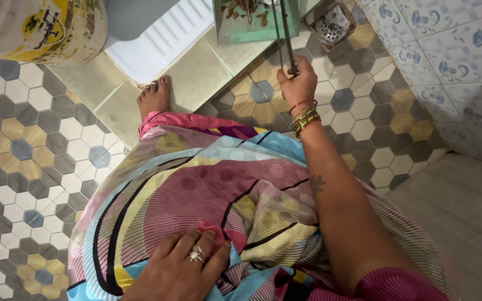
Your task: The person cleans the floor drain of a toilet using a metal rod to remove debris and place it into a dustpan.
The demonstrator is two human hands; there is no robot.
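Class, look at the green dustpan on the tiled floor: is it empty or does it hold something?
Not empty. The green dustpan holds brown debris, and the right hand grips its dark handle.

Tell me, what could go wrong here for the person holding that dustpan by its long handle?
The green dustpan already carries brown debris, and the right hand grips only the end of its thin dark handle; a tilt could spill the load back onto the tiled floor. The bare foot stands at a floor step, so a stumble seems possible. The left hand presses the loose patterned garment, which might slip down and drag.
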